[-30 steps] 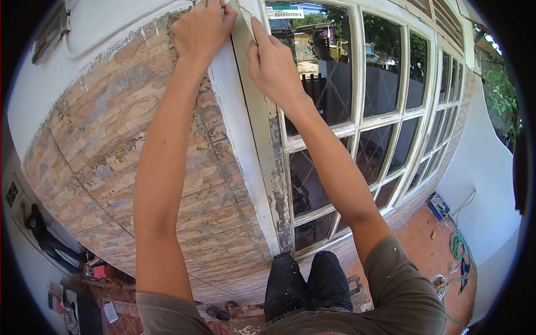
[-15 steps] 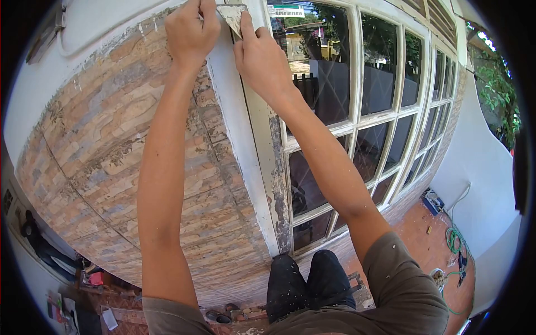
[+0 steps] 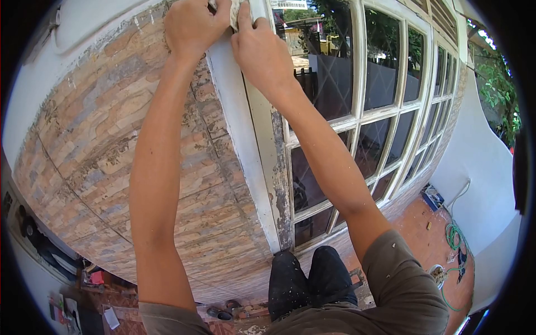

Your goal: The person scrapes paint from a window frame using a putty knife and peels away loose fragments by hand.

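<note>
Both arms reach up to the top of the head view, against a white frame post between the stone-patterned wall and the window. My left hand is closed, its fingers curled round something at the post that they mostly hide. Beside it my right hand presses its fingers on a putty-coloured flat scraper, only partly visible at the top edge. Further down, the grey-green strip beside the post has patches of peeled paint.
A white-framed window with many panes runs right. Below right are a green hose, a blue box and a bucket on reddish floor. Dark sandals lie below; a person is at far left.
Both hands and the scraper have shifted slightly upward in view, so less of the scraper shows. The left forearm has moved a little left.
</note>
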Tool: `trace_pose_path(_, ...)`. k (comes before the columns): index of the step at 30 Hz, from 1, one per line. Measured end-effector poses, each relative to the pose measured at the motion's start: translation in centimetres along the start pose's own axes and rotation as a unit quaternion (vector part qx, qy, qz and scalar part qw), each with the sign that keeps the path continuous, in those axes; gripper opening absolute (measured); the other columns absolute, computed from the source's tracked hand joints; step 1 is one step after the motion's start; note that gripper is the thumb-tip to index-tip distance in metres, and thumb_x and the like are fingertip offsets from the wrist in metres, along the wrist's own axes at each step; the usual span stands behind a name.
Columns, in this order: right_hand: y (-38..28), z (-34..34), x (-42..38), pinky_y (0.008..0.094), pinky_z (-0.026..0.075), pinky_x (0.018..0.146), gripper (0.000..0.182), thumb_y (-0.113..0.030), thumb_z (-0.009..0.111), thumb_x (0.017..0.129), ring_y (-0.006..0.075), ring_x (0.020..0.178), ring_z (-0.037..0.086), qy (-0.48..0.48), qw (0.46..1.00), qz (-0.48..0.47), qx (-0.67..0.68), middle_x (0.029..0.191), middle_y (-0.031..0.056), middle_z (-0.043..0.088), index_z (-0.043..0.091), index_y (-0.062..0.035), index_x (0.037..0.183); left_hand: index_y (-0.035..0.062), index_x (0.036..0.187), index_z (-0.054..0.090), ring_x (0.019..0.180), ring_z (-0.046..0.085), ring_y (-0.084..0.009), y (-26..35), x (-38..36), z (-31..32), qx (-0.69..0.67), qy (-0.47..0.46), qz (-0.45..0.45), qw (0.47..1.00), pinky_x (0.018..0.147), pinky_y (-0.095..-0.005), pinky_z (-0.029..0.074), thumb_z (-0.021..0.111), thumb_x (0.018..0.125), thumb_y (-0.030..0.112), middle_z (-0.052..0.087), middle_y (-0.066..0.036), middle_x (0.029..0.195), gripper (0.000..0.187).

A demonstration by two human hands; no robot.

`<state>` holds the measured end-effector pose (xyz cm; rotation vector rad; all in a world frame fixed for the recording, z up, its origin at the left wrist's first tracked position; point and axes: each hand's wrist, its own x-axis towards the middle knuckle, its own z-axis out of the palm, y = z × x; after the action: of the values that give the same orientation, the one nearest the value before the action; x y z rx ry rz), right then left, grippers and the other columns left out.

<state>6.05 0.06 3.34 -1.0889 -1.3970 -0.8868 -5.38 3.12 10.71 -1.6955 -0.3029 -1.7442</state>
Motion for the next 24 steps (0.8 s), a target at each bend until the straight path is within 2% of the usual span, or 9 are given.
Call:
trace_pose_path(3, -0.1, -0.1, 0.3, 0.0466, 0.056, 0.061, 0.054, -0.021, 0.05, 0.09, 0.0423, 0.07, 0.066, 0.014, 1.0, -0.003, 0.002, 0.096, 0.0263, 0.06, 0.04, 0.0039, 0.137, -0.0026, 0.066, 0.061, 0.052, 0.06, -0.0367, -0.3, 0.1, 0.7, 0.019, 0.035, 0.008, 0.999, 0.051, -0.0427, 0.045, 0.06, 0.08, 0.017, 0.058, -0.022, 0.057, 0.025)
trace_pose_path(7, -0.7, -0.7, -0.1, 0.0465, 0.056, 0.062, 0.054, -0.021, 0.051, 0.09, 0.0419, 0.072, 0.066, -0.015, 0.999, 0.001, 0.037, 0.095, 0.0256, 0.061, 0.041, 0.0032, 0.137, -0.0025, 0.065, 0.06, 0.052, 0.059, -0.037, -0.7, 0.0, 0.5, -0.016, 0.042, 0.007, 0.999, 0.05, -0.0426, 0.045, 0.059, 0.081, 0.016, 0.057, -0.022, 0.057, 0.024)
trace_pose_path(14, -0.5, -1.1, 0.5, 0.0464, 0.056, 0.062, 0.053, -0.021, 0.051, 0.09, 0.0413, 0.071, 0.067, 0.002, 1.0, -0.014, 0.019, 0.094, 0.025, 0.061, 0.042, 0.0029, 0.136, -0.0026, 0.065, 0.06, 0.051, 0.059, -0.0384, -0.5, 0.0, 0.5, -0.01, 0.034, -0.011, 0.999, 0.05, -0.0441, 0.044, 0.058, 0.082, 0.016, 0.057, -0.023, 0.057, 0.025)
trace_pose_path(16, -0.5, -1.5, 0.7, 0.0465, 0.056, 0.061, 0.054, -0.021, 0.052, 0.089, 0.0409, 0.071, 0.067, -0.02, 1.0, -0.006, 0.006, 0.094, 0.0256, 0.061, 0.042, 0.004, 0.136, -0.0024, 0.065, 0.06, 0.051, 0.059, -0.0391, -0.6, 0.2, 0.6, -0.001, 0.037, -0.011, 0.999, 0.05, -0.0447, 0.044, 0.058, 0.082, 0.017, 0.057, -0.023, 0.057, 0.025)
trace_pose_path(23, -1.3, -0.3, 1.2, 0.046, 0.056, 0.061, 0.055, -0.019, 0.051, 0.089, 0.0403, 0.072, 0.068, -0.003, 1.0, -0.003, 0.009, 0.096, 0.0294, 0.06, 0.04, 0.0097, 0.134, -0.0011, 0.067, 0.062, 0.057, 0.061, -0.0402, -0.8, 0.4, 0.9, 0.034, 0.029, -0.041, 0.998, 0.055, -0.0472, 0.046, 0.057, 0.084, 0.019, 0.059, -0.022, 0.06, 0.027)
trace_pose_path(24, -1.4, -0.2, 1.4, 0.0471, 0.052, 0.063, 0.048, -0.019, 0.053, 0.089, 0.0414, 0.072, 0.066, -0.018, 0.999, 0.03, 0.018, 0.084, 0.0292, 0.06, 0.048, 0.0081, 0.128, -0.0012, 0.067, 0.062, 0.058, 0.061, -0.0401, -0.7, 0.4, 1.0, 0.031, 0.031, -0.055, 0.998, 0.055, -0.0473, 0.046, 0.056, 0.084, 0.019, 0.059, -0.022, 0.06, 0.027)
